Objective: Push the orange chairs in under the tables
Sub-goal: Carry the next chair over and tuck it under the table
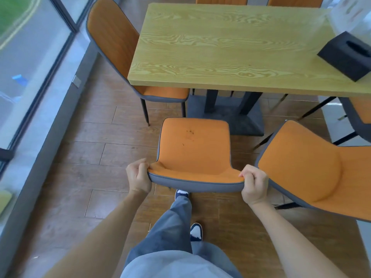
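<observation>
An orange chair [194, 149] with grey edging stands on the floor in front of me, its seat facing the wooden table [230, 47] and short of the table's near edge. My left hand [138, 177] grips the left top corner of its backrest. My right hand [254, 185] grips the right top corner. A second orange chair [313, 169] stands to the right, turned at an angle and away from the table. At the table's left end a third orange chair [114, 37] has its seat partly under the tabletop.
A black tissue box [347, 55] sits on the table's right end. The table's dark pedestal base [232, 115] is just beyond the chair seat. A window wall and grey sill [40, 125] run along the left. More orange chairs [220, 0] stand at the far side.
</observation>
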